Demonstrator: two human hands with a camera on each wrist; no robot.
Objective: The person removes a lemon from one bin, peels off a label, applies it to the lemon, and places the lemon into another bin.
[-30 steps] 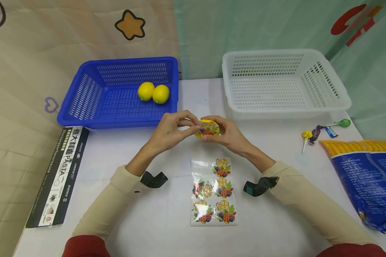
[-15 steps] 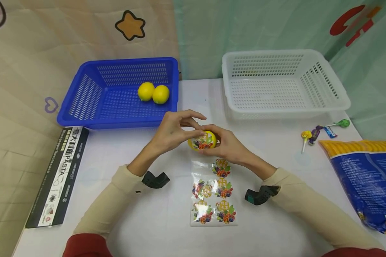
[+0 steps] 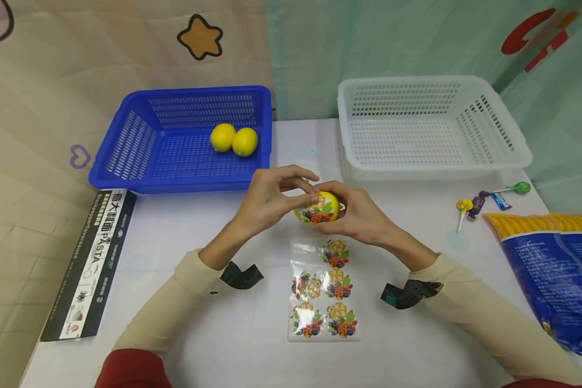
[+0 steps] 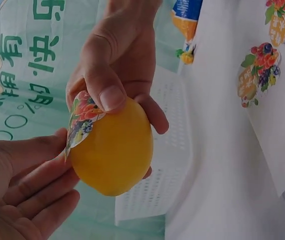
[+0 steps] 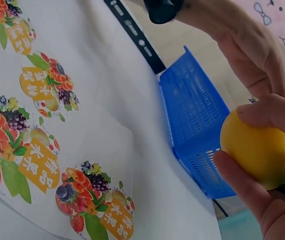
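Observation:
My right hand [image 3: 361, 215] holds a yellow lemon [image 4: 115, 155] above the table, its fingers curled round the side. A fruit-printed sticker [image 4: 82, 120] lies partly against the lemon, with one edge standing off the peel. The right thumb presses near that sticker in the left wrist view. My left hand [image 3: 271, 196] has its thumb over the sticker's upper left part and seems to pinch the raised edge; its index finger reaches out free above. Below both hands lies a sheet of fruit stickers [image 3: 315, 337] with several left on it.
A blue basket [image 3: 126, 186] with two lemons [image 3: 223, 138] stands back left; a white basket [image 3: 490, 161] stands back right. A pasta box [image 3: 89, 269] lies at left. Lollipops [image 3: 464, 205] and a blue-and-yellow bag [image 3: 553, 269] are at right.
Both hands and the lemon came down toward me, then shifted slightly right. The left index finger lifted away from the sticker, and the lemon's stickered face turned more into view.

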